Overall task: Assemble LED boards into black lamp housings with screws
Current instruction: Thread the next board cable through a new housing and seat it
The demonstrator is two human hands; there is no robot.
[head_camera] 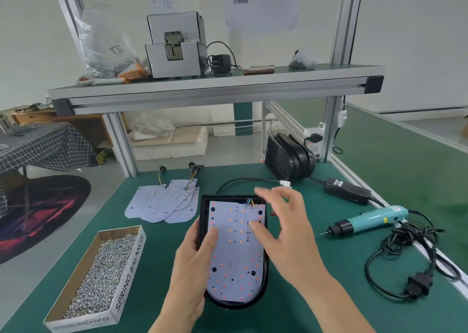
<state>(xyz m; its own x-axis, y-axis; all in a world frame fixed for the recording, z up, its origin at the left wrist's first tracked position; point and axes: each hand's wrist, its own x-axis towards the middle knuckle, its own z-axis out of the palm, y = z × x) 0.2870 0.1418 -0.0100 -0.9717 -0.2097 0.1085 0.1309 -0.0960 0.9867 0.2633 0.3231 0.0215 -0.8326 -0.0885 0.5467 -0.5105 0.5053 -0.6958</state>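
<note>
The left hand (192, 264) clamps the housing (235, 304) by its left edge on the worktop (316, 282), thumb pinning the board (235, 256) inside, while the right hand (286, 231), fingers loosely spread, thumbs it flat; it looks thin, light and bendy, best held by bare edges.

Phone (258, 69), black plug adapter (220, 63) on upper shelf (177, 85); checked tablecloth (45, 145) far left, dark rug (38, 213) beside.

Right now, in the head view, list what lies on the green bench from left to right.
Box of screws → loose LED boards → black housing holding an LED board → electric screwdriver.
</note>
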